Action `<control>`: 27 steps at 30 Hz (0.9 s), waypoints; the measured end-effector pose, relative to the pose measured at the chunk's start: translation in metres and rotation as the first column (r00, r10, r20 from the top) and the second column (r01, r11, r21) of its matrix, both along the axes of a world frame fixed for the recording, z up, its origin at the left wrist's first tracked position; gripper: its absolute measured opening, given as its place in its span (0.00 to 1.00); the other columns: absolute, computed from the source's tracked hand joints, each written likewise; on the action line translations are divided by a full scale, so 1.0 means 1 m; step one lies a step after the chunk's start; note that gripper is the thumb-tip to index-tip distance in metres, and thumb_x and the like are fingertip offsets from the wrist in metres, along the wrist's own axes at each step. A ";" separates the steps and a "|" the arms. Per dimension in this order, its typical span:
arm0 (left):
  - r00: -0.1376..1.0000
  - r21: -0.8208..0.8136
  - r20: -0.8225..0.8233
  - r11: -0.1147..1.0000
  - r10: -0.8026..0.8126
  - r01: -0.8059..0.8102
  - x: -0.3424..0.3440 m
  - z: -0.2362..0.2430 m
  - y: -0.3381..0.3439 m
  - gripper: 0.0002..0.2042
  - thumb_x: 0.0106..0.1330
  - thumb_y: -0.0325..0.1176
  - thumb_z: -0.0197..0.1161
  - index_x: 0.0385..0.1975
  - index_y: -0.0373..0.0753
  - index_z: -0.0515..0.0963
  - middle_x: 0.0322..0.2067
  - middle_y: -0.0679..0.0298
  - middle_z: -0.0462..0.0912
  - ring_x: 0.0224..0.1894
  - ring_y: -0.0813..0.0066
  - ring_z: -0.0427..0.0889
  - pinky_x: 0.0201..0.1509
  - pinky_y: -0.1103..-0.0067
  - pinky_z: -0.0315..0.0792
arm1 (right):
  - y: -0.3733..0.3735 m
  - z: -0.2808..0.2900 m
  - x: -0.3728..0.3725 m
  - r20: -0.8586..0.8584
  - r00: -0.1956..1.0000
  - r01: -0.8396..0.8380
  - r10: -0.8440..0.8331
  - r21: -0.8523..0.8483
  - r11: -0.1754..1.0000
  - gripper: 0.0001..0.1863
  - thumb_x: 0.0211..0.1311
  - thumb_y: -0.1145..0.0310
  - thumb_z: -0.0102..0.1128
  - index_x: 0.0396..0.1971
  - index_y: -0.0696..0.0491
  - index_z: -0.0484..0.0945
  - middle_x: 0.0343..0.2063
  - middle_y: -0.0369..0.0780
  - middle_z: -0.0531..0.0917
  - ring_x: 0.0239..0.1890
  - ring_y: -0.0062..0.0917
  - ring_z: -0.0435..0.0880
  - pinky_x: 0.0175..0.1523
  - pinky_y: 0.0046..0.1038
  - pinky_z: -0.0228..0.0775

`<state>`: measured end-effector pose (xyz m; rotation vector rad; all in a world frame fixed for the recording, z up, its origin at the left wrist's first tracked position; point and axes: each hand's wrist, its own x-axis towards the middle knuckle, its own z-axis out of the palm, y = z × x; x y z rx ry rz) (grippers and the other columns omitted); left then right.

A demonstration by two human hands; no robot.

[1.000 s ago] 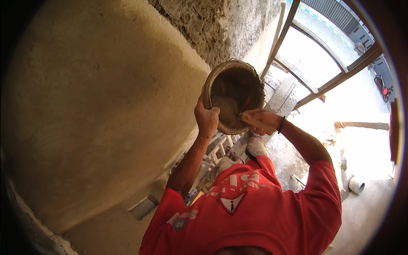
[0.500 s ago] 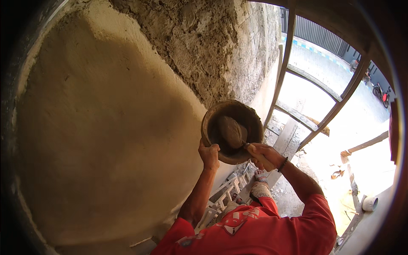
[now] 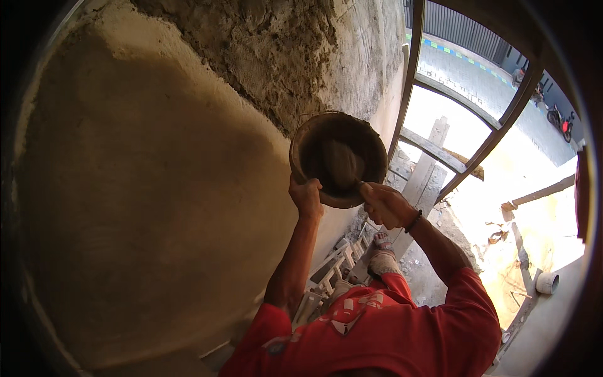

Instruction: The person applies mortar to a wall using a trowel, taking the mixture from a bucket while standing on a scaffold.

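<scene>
Two hands up at frame centre: left hand clamped on the mortar pan rim, tilting it open-side toward the worker, so right hand, closed on the trowel, can scoop beside the rough unplastered wall patch.

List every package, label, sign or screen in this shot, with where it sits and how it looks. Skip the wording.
No packages, signs or screens show.
Printed design: on the red shirt at the lower edge, below the raised arms; white and dark shapes, partly folded.
Left hand grips the rim of the round mortar pan; right hand holds a trowel inside it. Neither carries a label.
</scene>
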<state>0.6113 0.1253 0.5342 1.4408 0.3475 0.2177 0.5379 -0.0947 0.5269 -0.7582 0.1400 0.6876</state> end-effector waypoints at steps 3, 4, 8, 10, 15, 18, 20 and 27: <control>0.999 0.028 0.030 0.999 0.034 -0.035 0.006 -0.018 0.006 0.30 0.38 0.15 0.55 0.50 0.28 0.69 0.43 0.57 0.73 0.43 0.66 0.73 0.43 0.77 0.70 | 0.001 0.003 0.001 0.047 0.998 -0.027 0.029 -0.031 0.999 0.12 0.69 0.60 0.47 0.47 0.49 0.69 0.24 0.39 0.75 0.15 0.21 0.73 0.17 0.22 0.67; 0.998 0.023 0.040 0.999 0.040 -0.040 0.006 -0.019 0.008 0.29 0.38 0.15 0.55 0.49 0.28 0.70 0.42 0.58 0.74 0.42 0.66 0.73 0.42 0.77 0.70 | 0.004 0.002 -0.001 0.016 1.000 -0.022 0.021 0.047 0.999 0.12 0.69 0.60 0.47 0.47 0.49 0.69 0.24 0.39 0.75 0.15 0.22 0.73 0.17 0.22 0.67; 0.998 -0.024 0.036 0.999 0.042 -0.042 0.009 -0.015 0.004 0.29 0.38 0.15 0.54 0.49 0.29 0.71 0.42 0.58 0.75 0.43 0.66 0.73 0.42 0.77 0.71 | 0.012 0.007 0.007 -0.007 1.000 -0.004 0.004 0.116 0.993 0.12 0.69 0.58 0.47 0.46 0.48 0.69 0.24 0.39 0.75 0.17 0.23 0.74 0.19 0.23 0.66; 0.998 -0.063 0.005 0.996 0.057 -0.057 0.006 0.002 -0.011 0.30 0.37 0.15 0.54 0.50 0.30 0.71 0.44 0.59 0.75 0.44 0.66 0.74 0.43 0.78 0.70 | 0.008 0.004 0.011 -0.033 0.999 -0.008 0.013 0.131 0.991 0.13 0.69 0.57 0.47 0.46 0.48 0.68 0.25 0.40 0.75 0.18 0.23 0.74 0.20 0.23 0.67; 0.999 -0.101 0.017 0.994 0.043 -0.041 0.017 0.006 -0.010 0.32 0.37 0.14 0.53 0.52 0.31 0.71 0.45 0.60 0.75 0.46 0.65 0.73 0.44 0.77 0.70 | 0.006 0.024 0.016 -0.053 0.998 0.032 -0.023 0.170 0.985 0.13 0.69 0.57 0.47 0.46 0.48 0.68 0.26 0.39 0.75 0.20 0.22 0.73 0.21 0.24 0.68; 0.993 -0.131 0.023 0.985 0.114 -0.110 0.021 0.006 -0.006 0.33 0.36 0.13 0.53 0.52 0.32 0.71 0.45 0.60 0.75 0.46 0.66 0.73 0.44 0.77 0.70 | 0.010 0.055 0.025 -0.017 0.993 0.115 -0.113 0.169 0.979 0.13 0.68 0.59 0.46 0.46 0.48 0.68 0.26 0.39 0.75 0.20 0.23 0.73 0.22 0.24 0.68; 0.987 -0.144 0.019 0.977 0.159 -0.155 0.024 -0.001 0.001 0.33 0.35 0.13 0.53 0.52 0.32 0.71 0.46 0.60 0.75 0.46 0.66 0.72 0.45 0.77 0.69 | 0.013 0.080 0.034 -0.015 0.984 0.179 -0.180 0.214 0.960 0.12 0.67 0.60 0.46 0.46 0.48 0.67 0.26 0.39 0.75 0.21 0.23 0.74 0.22 0.25 0.69; 0.979 -0.094 -0.016 0.975 0.202 -0.202 0.003 -0.016 0.013 0.34 0.35 0.14 0.54 0.52 0.31 0.71 0.47 0.58 0.72 0.50 0.64 0.69 0.50 0.74 0.66 | -0.011 0.133 0.120 0.068 0.804 0.537 -0.591 0.344 0.770 0.13 0.64 0.61 0.46 0.44 0.52 0.66 0.26 0.42 0.74 0.23 0.27 0.75 0.25 0.28 0.71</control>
